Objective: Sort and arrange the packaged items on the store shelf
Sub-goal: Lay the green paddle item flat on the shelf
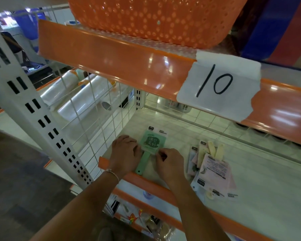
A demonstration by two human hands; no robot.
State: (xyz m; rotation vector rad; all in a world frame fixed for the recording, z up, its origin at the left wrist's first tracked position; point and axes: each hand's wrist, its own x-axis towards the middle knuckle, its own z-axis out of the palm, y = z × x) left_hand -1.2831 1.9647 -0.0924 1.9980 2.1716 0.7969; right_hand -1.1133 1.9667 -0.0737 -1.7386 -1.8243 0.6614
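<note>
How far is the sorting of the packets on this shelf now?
Early, it seems. Done: nothing clearly; no tidy row shows yet. In hand: the left hand and right hand both hold the green packet flat near the wire divider. Left: the loose pile of pink and cream packets to the right lies overlapped and unsorted.

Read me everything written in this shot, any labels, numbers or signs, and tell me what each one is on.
"10": handwritten on the white paper sign taped to the orange shelf edge.
"遇见美好": on the green packaged item both hands hold.
Small print on the pink packages: too blurred to read.
</note>
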